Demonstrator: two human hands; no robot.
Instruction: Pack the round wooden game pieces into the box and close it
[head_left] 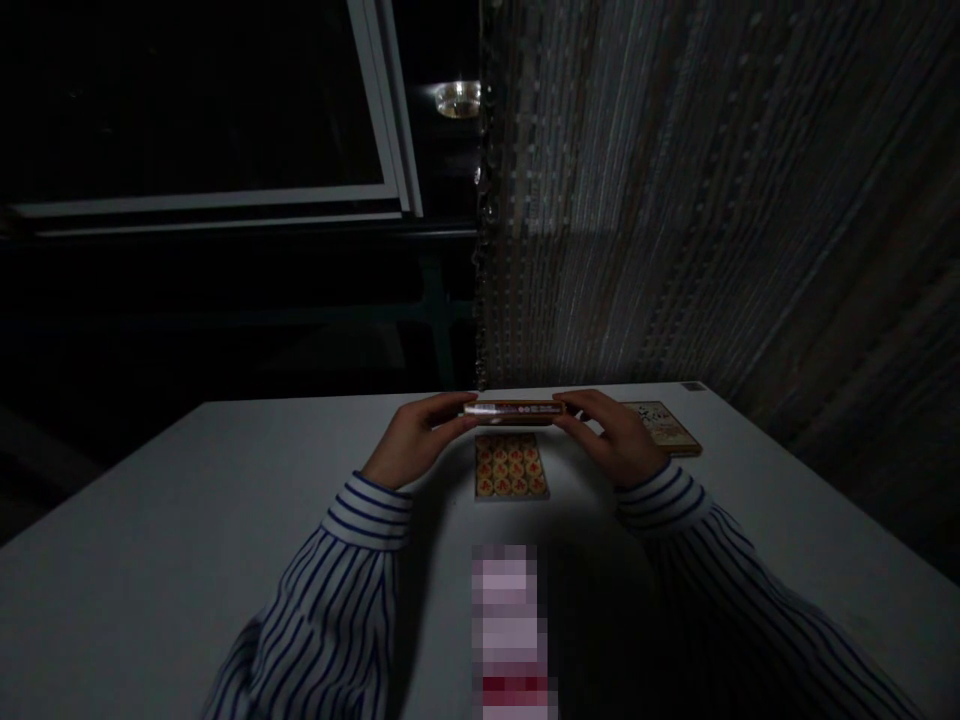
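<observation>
Both of my hands hold a thin, flat box [514, 411] level above the table, one at each end. It is seen edge-on, with a dark, glossy printed side and brown edges; whether it is a whole box or a lid, I cannot tell. My left hand [420, 435] pinches its left end between thumb and fingers. At the right end, my right hand [615, 435] grips it the same way. Just below and nearer to me, an open tray of Chinese chess pieces [512, 468] lies on the table, its round tan discs marked with red characters in rows.
A flat, cream-coloured cover with dark calligraphy [664, 428] lies beyond my right hand, partly hidden by it. Near the white table's [247, 480] far right corner is a small dark square [691, 386]. A bead-string curtain [600, 200] hangs behind the table. A pixelated patch covers the bottom centre.
</observation>
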